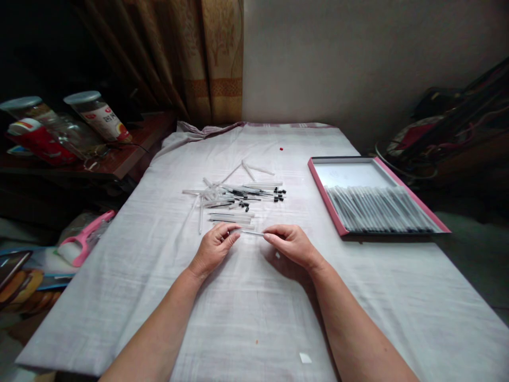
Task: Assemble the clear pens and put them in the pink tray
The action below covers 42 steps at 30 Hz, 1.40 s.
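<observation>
Between my two hands a slim clear pen [252, 233] lies level, a dark line showing inside its barrel. My left hand [218, 245] pinches one end and my right hand [291, 243] pinches the other; the fingers cover both ends. Just beyond them is a short row of clear pen barrels [233, 217]. Behind that spreads a loose pile of clear tubes and dark refills [242, 192], with small black caps [279, 194] at its right side. To the right, a pink-edged box lid [324, 196] holds many pens [377, 209] side by side.
A pale checked cloth [159, 297] covers the table. A white scrap [305, 358] lies near the front and a red bit [281, 149] at the back. Jars [99, 116] stand on a brown side table at left. Pink-handled scissors [85, 239] lie beside the left edge.
</observation>
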Each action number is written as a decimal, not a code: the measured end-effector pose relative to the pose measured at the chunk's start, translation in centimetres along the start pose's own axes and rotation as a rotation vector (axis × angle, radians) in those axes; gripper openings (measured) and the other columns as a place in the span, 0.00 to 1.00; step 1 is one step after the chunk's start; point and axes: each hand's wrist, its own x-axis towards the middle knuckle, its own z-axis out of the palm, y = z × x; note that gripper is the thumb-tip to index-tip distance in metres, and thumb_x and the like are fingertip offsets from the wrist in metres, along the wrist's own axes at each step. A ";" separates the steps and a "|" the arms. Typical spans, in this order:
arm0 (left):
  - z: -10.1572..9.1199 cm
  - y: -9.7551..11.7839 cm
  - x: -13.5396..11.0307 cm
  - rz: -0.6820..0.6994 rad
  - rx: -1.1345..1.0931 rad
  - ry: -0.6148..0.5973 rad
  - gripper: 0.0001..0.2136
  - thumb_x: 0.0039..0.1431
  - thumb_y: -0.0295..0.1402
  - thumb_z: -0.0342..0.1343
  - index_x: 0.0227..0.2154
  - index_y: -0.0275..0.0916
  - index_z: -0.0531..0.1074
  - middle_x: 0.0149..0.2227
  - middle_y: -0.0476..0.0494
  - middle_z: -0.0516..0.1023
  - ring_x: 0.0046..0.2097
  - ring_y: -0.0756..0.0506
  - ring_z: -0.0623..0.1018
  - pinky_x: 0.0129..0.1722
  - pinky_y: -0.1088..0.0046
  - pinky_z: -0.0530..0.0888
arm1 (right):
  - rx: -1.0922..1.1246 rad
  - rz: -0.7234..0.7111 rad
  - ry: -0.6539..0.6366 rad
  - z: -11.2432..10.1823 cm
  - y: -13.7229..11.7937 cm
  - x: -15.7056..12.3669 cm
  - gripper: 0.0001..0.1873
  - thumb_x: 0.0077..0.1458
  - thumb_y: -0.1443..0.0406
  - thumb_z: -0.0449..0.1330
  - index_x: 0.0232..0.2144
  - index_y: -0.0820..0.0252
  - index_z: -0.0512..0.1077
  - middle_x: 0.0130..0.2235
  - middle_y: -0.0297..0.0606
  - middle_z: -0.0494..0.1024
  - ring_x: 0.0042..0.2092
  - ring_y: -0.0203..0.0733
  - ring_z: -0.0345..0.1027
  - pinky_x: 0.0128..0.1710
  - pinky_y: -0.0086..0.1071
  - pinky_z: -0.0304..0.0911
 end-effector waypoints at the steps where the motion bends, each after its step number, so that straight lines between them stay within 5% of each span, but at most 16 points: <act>1: -0.1 0.1 0.0 0.017 0.023 -0.022 0.10 0.58 0.37 0.56 0.39 0.41 0.77 0.37 0.44 0.77 0.38 0.47 0.75 0.40 0.72 0.71 | -0.007 0.009 -0.013 -0.1 -0.1 -0.1 0.12 0.52 0.60 0.59 0.32 0.60 0.80 0.31 0.38 0.82 0.32 0.42 0.74 0.33 0.31 0.67; 7: 0.1 0.2 -0.2 0.081 0.062 -0.202 0.10 0.59 0.37 0.55 0.40 0.44 0.78 0.38 0.45 0.81 0.41 0.45 0.78 0.44 0.71 0.72 | 0.011 0.135 -0.167 -0.7 0.0 -0.3 0.14 0.52 0.58 0.60 0.32 0.63 0.80 0.22 0.35 0.78 0.22 0.36 0.69 0.22 0.26 0.62; 17: 0.6 -0.1 -0.3 0.100 0.043 -0.094 0.09 0.58 0.35 0.57 0.38 0.42 0.80 0.36 0.43 0.82 0.38 0.45 0.80 0.41 0.71 0.74 | -0.132 -0.040 -0.142 0.2 0.0 -0.1 0.12 0.55 0.61 0.58 0.33 0.59 0.81 0.31 0.37 0.82 0.32 0.41 0.74 0.33 0.29 0.64; 31: 0.7 -0.2 0.1 0.025 -0.036 -0.101 0.10 0.57 0.35 0.56 0.39 0.43 0.78 0.38 0.44 0.81 0.39 0.45 0.79 0.43 0.70 0.74 | -0.197 -0.067 -0.127 0.2 -0.4 0.0 0.13 0.55 0.62 0.55 0.30 0.59 0.80 0.25 0.33 0.79 0.27 0.37 0.70 0.29 0.28 0.62; 34: 0.7 -0.4 0.2 -0.097 -0.192 -0.084 0.18 0.57 0.39 0.55 0.51 0.42 0.71 0.38 0.45 0.78 0.33 0.49 0.78 0.32 0.75 0.74 | -0.225 -0.097 0.116 -1.5 -0.1 -0.1 0.12 0.53 0.61 0.56 0.31 0.58 0.79 0.30 0.37 0.80 0.32 0.41 0.72 0.34 0.31 0.65; 39: 0.5 -0.7 0.3 -0.198 -0.313 -0.071 0.25 0.57 0.42 0.55 0.56 0.40 0.65 0.40 0.42 0.75 0.32 0.49 0.77 0.21 0.80 0.69 | -0.429 0.072 0.971 -8.1 2.0 -1.5 0.20 0.53 0.55 0.55 0.37 0.63 0.78 0.38 0.47 0.80 0.40 0.49 0.72 0.43 0.39 0.65; 42: 0.7 -0.4 0.3 -0.133 -0.204 -0.063 0.18 0.56 0.39 0.56 0.49 0.40 0.72 0.33 0.46 0.77 0.30 0.50 0.75 0.29 0.77 0.72 | -0.680 0.248 1.056 -11.2 3.3 -2.4 0.19 0.52 0.56 0.55 0.36 0.62 0.80 0.37 0.47 0.80 0.38 0.49 0.71 0.39 0.39 0.63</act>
